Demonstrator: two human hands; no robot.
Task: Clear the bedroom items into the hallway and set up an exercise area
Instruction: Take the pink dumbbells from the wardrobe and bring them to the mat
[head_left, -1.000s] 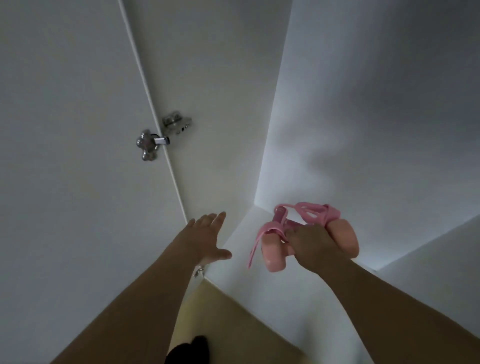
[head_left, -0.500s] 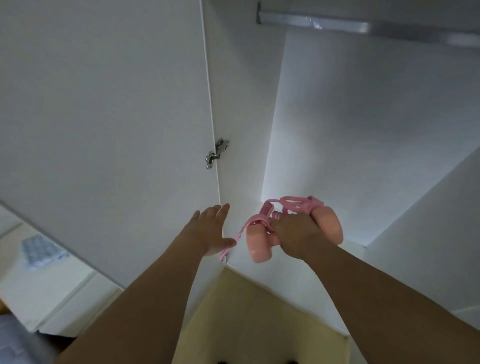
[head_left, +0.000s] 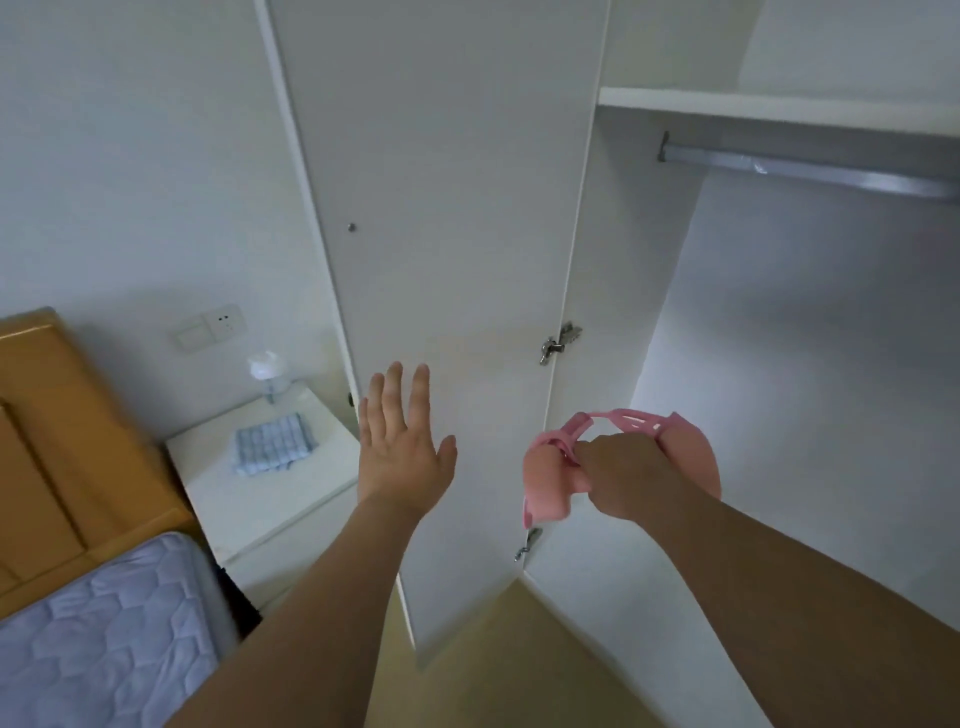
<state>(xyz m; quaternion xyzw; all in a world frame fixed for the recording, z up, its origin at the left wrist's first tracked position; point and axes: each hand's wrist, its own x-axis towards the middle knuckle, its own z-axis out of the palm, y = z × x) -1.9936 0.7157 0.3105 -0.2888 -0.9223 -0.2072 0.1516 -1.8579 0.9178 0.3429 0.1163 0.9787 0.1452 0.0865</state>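
The white wardrobe is filling the right and far part of the scene, standing open, with a shelf crossing near its top and a grey hanging rail running just under that shelf. Its open door is standing in the middle, swung toward the left, with two metal hinges showing along its right edge, the upper hinge above the lower one. At the near left, a bed with a pale quilted mattress is lying against a wooden headboard. Between the bed and the door a white bedside desk is standing, carrying a folded blue checked cloth and, farther back, a small white object too blurred to identify. A wall socket plate is sitting above it. The left hand is reaching up in front of the door with its grip released, fingers straight and spread, palm facing the door; whether it is touching the panel I cannot tell. The right hand is grasping a pink dumbbell wrapped in pink straps, fingers curled round the middle, and is holding it in the air just right of the door's hinged edge, at the wardrobe's opening.
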